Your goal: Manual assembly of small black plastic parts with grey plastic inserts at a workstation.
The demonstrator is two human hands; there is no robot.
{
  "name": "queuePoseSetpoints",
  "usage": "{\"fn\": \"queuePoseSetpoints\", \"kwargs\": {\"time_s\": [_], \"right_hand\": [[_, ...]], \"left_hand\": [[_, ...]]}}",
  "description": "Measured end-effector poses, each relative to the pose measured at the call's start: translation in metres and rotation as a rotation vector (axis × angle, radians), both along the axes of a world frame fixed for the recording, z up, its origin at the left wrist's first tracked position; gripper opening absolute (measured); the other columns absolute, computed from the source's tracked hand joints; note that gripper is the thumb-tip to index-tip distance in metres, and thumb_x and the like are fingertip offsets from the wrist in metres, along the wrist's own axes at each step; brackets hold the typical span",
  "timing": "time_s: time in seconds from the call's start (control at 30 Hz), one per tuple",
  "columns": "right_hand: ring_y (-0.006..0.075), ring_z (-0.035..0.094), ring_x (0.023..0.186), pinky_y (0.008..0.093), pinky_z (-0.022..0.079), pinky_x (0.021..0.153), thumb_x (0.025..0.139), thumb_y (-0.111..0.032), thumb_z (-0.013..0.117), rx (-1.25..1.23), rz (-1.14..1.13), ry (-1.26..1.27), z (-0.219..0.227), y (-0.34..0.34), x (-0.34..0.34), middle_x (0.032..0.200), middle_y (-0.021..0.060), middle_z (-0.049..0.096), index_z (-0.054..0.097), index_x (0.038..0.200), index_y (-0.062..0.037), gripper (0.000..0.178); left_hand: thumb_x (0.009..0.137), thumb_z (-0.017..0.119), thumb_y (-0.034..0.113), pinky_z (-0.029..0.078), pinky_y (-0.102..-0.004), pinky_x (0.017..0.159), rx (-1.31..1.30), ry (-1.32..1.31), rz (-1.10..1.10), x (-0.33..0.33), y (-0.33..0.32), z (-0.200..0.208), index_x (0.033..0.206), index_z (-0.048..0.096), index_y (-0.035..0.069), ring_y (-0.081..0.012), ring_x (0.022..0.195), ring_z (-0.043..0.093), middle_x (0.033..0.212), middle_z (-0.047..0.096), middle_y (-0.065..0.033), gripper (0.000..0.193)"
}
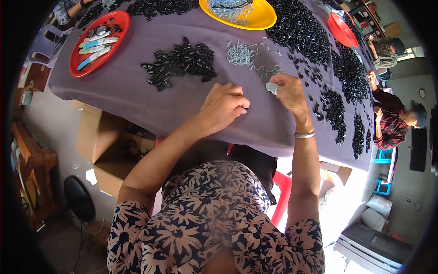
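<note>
My left hand [224, 108] is closed near the table's front edge, thumb and fingertips pressed together. A dark speck shows at its fingertips, too small to name. To its right, my right hand [290, 92] is also closed in a pinch. A pale grey, rounded patch [272, 87] shows at its thumb; I cannot tell if it is a wrapping or a held piece. Just beyond that hand lie loose grey pins [270, 70], beside a denser heap of clear, thin pins [240, 54]. A pile of black cylindrical parts [184, 62] lies beyond my left hand.
A red tray [74, 64] with blue-and-white-handled tools stands at left. Farther back is a yellow plate [264, 23] of clear pins. Black parts [301, 34] spread along the right side, near a red bowl [342, 31]. Another person [393, 116] sits at far right.
</note>
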State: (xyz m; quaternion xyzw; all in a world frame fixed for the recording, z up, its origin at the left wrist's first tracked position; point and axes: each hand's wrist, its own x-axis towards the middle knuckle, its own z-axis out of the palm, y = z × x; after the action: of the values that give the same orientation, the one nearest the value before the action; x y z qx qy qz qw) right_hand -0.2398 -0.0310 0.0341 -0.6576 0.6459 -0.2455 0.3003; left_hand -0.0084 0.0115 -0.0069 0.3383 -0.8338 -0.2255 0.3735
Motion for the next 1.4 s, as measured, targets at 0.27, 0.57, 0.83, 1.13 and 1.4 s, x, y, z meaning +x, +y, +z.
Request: {"fn": "queuePoseSetpoints", "kwargs": {"time_s": [0.27, 0.57, 0.83, 1.13, 1.4], "right_hand": [[0.005, 0.056, 0.071, 0.0203, 0.047, 0.064, 0.086, -0.001, 0.067, -0.078, 0.011, -0.368, -0.006, 0.049, 0.009, 0.081, -0.0006, 0.065, 0.066, 0.093, -0.0016, 0.006], [0.0049, 0.059, 0.077, 0.0203, 0.048, 0.071, 0.085, 0.002, 0.07, -0.218, 0.14, -0.424, -0.02, 0.075, 0.034, 0.086, -0.0029, 0.063, 0.065, 0.092, -0.0032, 0.01], [0.0063, 0.061, 0.076, 0.0226, 0.05, 0.07, 0.083, 0.004, 0.071, -0.244, 0.122, -0.313, -0.017, 0.076, 0.04, 0.085, -0.0011, 0.063, 0.064, 0.091, -0.0022, 0.011], [0.0111, 0.063, 0.073, 0.0259, 0.051, 0.062, 0.08, 0.008, 0.069, -0.379, 0.174, -0.095, -0.008, 0.078, 0.045, 0.082, 0.0045, 0.063, 0.064, 0.09, -0.0013, 0.014], [0.034, 0.061, 0.068, 0.0389, 0.05, 0.059, 0.071, 0.008, 0.064, -0.531, 0.182, 0.09, -0.005, 0.076, 0.059, 0.077, 0.0134, 0.06, 0.057, 0.081, -0.0013, 0.015]], "left_hand": [[0.078, 0.071, 0.014, 0.038, -0.0371, 0.081, 0.032, 0.03, 0.037, -0.012, 0.004, -0.003, 0.082, 0.07, 0.011, -0.0205, 0.088, 0.055, 0.084, 0.06, -0.0001, 0.005], [0.076, 0.073, 0.016, 0.038, -0.0371, 0.08, 0.01, 0.026, 0.044, -0.012, 0.001, -0.004, 0.081, 0.068, 0.01, -0.0206, 0.085, 0.054, 0.081, 0.057, -0.0004, 0.009], [0.076, 0.072, 0.017, 0.038, -0.038, 0.08, 0.002, 0.035, 0.039, -0.013, 0.002, -0.004, 0.079, 0.068, 0.01, -0.0215, 0.084, 0.054, 0.08, 0.056, -0.0011, 0.008], [0.072, 0.07, 0.014, 0.039, -0.0373, 0.077, -0.079, 0.022, 0.026, -0.016, -0.001, -0.006, 0.077, 0.067, 0.009, -0.0206, 0.084, 0.055, 0.08, 0.057, 0.0006, 0.007], [0.07, 0.068, 0.002, 0.04, -0.0369, 0.079, 0.017, 0.02, 0.011, -0.011, -0.002, -0.003, 0.08, 0.065, 0.004, -0.0228, 0.083, 0.056, 0.08, 0.057, -0.0033, 0.01]]}}
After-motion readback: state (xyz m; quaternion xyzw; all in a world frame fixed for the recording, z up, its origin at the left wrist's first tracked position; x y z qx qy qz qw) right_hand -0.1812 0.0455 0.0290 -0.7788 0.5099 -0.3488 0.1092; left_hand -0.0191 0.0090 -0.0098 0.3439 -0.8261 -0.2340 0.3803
